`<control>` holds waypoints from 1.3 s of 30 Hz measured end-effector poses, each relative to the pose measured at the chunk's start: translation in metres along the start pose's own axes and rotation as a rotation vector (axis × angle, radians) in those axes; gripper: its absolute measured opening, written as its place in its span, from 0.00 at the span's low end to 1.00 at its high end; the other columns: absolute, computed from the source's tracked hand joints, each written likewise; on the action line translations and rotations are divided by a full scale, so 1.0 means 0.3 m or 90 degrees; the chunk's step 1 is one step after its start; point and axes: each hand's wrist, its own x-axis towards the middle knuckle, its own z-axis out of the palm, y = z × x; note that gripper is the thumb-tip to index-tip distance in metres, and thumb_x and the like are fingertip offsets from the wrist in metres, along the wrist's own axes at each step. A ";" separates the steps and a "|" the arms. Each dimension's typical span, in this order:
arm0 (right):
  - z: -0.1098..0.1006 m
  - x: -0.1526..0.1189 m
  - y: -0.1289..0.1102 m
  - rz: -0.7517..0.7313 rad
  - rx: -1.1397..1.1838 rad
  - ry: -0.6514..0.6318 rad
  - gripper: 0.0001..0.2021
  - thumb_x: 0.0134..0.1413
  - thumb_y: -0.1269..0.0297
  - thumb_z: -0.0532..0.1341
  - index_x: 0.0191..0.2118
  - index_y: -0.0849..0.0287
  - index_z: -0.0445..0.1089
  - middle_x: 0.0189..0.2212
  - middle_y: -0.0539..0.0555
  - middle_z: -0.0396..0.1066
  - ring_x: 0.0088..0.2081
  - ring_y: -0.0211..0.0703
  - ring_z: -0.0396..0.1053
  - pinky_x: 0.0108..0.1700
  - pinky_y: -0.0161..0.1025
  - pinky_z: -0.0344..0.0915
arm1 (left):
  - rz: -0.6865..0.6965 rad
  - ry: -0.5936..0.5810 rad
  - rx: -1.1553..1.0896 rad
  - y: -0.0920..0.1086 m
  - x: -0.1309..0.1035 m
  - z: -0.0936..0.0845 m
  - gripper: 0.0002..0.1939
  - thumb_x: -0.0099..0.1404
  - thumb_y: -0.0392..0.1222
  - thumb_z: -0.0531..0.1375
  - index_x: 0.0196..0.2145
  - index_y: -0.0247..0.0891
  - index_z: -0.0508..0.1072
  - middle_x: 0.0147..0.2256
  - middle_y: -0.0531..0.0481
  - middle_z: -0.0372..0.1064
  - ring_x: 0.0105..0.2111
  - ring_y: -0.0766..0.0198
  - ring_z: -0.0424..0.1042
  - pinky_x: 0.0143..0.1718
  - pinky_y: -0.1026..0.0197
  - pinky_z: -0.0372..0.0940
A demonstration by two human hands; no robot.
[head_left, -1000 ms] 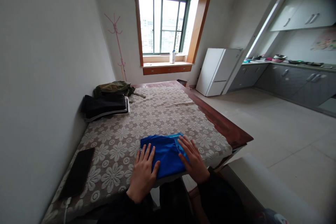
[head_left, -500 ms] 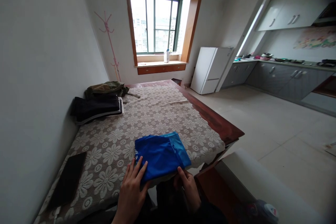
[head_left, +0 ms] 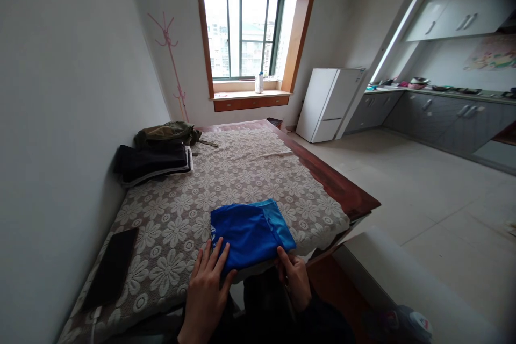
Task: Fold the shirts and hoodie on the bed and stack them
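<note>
A folded blue cloth point(head_left: 245, 234) with a lighter blue strip on its right side lies at the near edge of the table, on a flower-patterned lace tablecloth point(head_left: 173, 269). My left hand point(head_left: 207, 282) rests with fingers spread on the cloth's lower left corner. At the lower right corner, my right hand point(head_left: 296, 279) has its fingers curled, the index fingertip on the cloth's edge and the thumb hidden below. White print shows at the cloth's left edge, beside my left fingertips.
A black tablet-like device point(head_left: 110, 269) with a white cable lies at the left. Dark folded clothes point(head_left: 155, 161) and an olive bag point(head_left: 167, 133) sit against the wall. A bottle point(head_left: 407, 325) stands low at the right, near a white surface point(head_left: 387, 269).
The view has shifted slightly, so the scene appears a little further right. Both hands keep about the same places on the blue cloth.
</note>
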 end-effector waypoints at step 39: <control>0.145 0.113 -0.215 -0.552 -0.860 -0.152 0.30 0.70 0.51 0.50 0.72 0.57 0.53 0.72 0.58 0.52 0.72 0.58 0.47 0.71 0.59 0.46 | 0.073 0.017 0.125 0.002 -0.013 0.001 0.38 0.71 0.47 0.57 0.73 0.44 0.47 0.73 0.49 0.47 0.72 0.47 0.47 0.65 0.42 0.58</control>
